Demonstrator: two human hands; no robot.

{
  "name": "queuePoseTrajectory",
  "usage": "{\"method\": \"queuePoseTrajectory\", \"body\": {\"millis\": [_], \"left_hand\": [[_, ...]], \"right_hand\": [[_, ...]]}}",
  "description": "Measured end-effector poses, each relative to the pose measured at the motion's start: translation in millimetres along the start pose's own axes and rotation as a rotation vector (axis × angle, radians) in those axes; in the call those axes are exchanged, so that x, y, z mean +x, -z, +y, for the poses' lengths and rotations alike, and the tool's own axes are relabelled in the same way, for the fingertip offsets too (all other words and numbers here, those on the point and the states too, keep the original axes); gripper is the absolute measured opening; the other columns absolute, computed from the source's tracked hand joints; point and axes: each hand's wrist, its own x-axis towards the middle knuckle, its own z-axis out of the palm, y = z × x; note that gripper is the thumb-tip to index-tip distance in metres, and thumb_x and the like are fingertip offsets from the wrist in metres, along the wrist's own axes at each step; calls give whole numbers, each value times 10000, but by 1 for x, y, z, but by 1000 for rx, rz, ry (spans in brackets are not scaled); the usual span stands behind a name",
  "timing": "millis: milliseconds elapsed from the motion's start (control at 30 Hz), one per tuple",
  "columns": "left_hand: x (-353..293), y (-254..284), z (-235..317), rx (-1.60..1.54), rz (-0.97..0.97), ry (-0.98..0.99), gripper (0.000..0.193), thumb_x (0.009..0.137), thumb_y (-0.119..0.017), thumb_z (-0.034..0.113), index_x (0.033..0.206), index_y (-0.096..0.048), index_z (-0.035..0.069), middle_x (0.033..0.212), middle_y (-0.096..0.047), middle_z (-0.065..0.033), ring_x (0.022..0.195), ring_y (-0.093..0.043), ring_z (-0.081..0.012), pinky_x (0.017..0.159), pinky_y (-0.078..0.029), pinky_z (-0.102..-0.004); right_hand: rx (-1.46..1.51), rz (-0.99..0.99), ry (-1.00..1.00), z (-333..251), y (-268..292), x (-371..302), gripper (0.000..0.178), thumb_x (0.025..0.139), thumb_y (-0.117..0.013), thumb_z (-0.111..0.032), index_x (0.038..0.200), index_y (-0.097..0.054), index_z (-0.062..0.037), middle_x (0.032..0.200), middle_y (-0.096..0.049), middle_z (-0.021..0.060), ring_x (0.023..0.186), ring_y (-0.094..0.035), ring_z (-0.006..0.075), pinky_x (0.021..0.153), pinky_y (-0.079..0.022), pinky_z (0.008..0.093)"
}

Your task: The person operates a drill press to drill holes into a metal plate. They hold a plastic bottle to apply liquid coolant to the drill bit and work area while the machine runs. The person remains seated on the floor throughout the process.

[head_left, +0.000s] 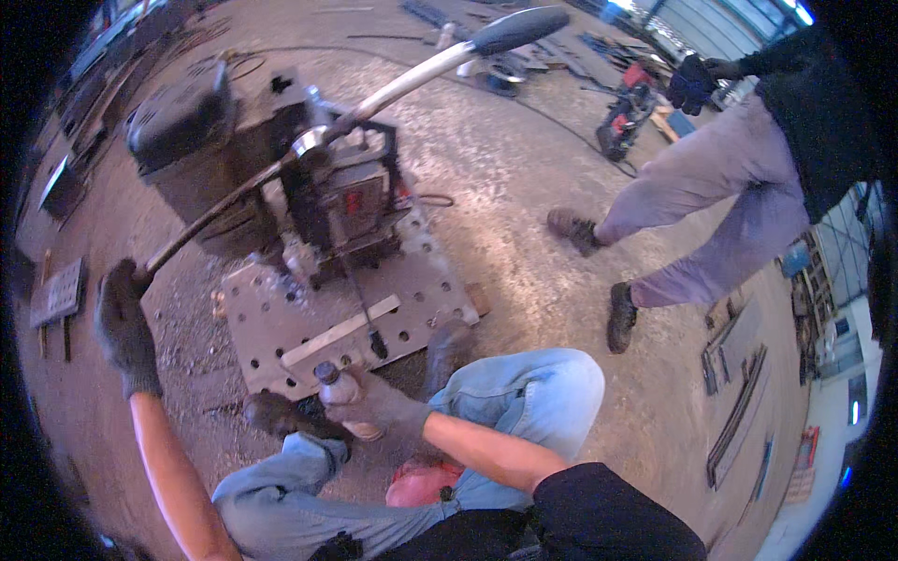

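My left hand [122,323], in a grey glove, is closed round the lower left end of a long lever [220,204] on a dark drilling machine [210,159]. The lever's other arm rises to the upper right and ends in a black grip [519,30]. In its glove, my right hand [388,407] holds a small bottle [339,385] with a dark cap, low in front of my knees. The machine stands on a steel plate [416,323] with round holes. A pale flat bar [339,334] lies across the plate, next to a short hanging cable [365,313].
A person [711,196] in grey trousers and dark gloves stands at the right. Red power tools [629,112] and steel pieces lie behind. A cable [552,117] crosses the floor. Long steel bars [737,416] lie at the right, a holed plate [60,293] at the left.
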Motion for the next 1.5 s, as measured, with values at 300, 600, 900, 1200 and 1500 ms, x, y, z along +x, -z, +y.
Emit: {"method": "queuePoseTrajectory", "body": {"millis": [300,600,900,1200,1500], "left_hand": [[-2,1,-25,10,28,59,329,1034,-432,207,1199,-584,-34,1149,-650,-138,1027,-655,-223,928,-505,-344],[-4,1,39,547,60,-234,247,972,-553,147,1159,-612,-2,1192,-612,-171,1099,-610,-301,940,-492,-377],[-5,-9,21,495,16,-161,272,972,-553,159,1186,-603,0,1213,-608,-171,1129,-579,-305,971,-455,-381],[-6,-2,40,528,-9,-147,293,980,-541,179,1210,-597,6,1221,-608,-161,1136,-575,-299,987,-441,-372],[-9,-1,44,509,-20,-114,305,978,-545,174,1229,-588,7,1259,-592,-170,1166,-566,-296,1002,-434,-362]], "right_hand": [[98,150,138,-30,8,4,722,736,-819,-365,1267,-485,-7,1167,-588,120,1082,-563,242,973,-444,393],[174,149,166,-80,14,-7,672,765,-802,-399,1257,-480,-74,1064,-541,62,1007,-518,167,826,-476,287],[567,209,141,-40,6,9,767,740,-827,-390,1308,-435,-57,1110,-522,84,1019,-510,201,860,-469,346],[145,225,273,-74,4,-12,896,722,-834,-431,1365,-365,-19,1288,-488,104,1198,-458,214,1045,-371,379],[154,168,172,-78,10,-12,949,723,-821,-459,1406,-332,-19,1320,-449,126,1236,-416,239,1060,-352,368]]}}
